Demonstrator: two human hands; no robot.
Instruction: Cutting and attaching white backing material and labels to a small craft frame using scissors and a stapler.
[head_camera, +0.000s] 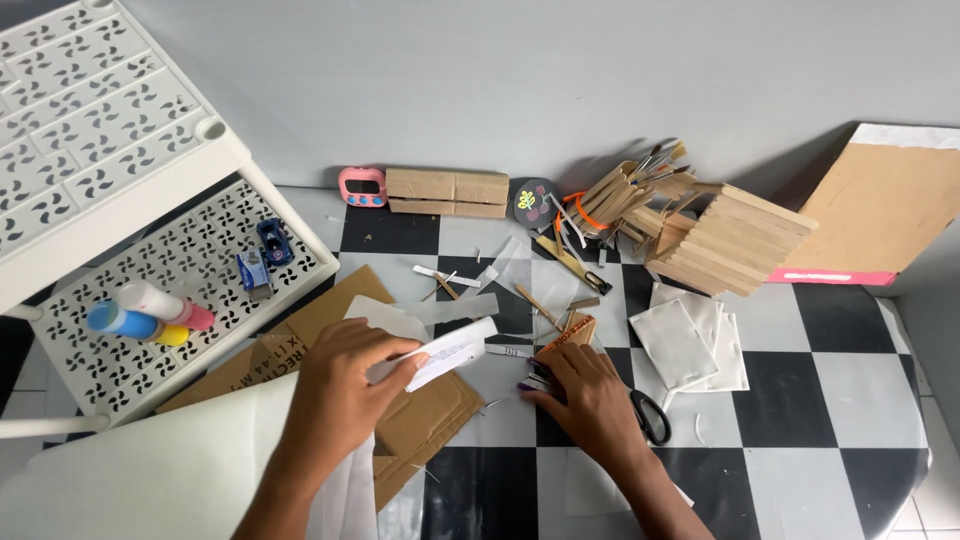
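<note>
My left hand (345, 385) pinches a folded white paper slip (447, 352) and holds it just above the flattened brown cardboard (425, 425). My right hand (590, 395) rests palm down on the checkered floor, its fingers on a small orange packet (568, 335) and some dark thin items under the fingertips. Black-handled scissors (652, 415) lie right beside that hand's wrist. What exactly lies under the right fingers is hidden.
A white perforated shelf (150, 200) at left holds glue bottles (150, 312) and a toy car (273, 240). Along the wall stand a pink timer (362, 186), wooden blocks (447, 192), a popsicle-stick structure (715, 240) and brushes. White tissue sheets (690, 340), paper scraps and a cardboard panel (875, 215) lie about.
</note>
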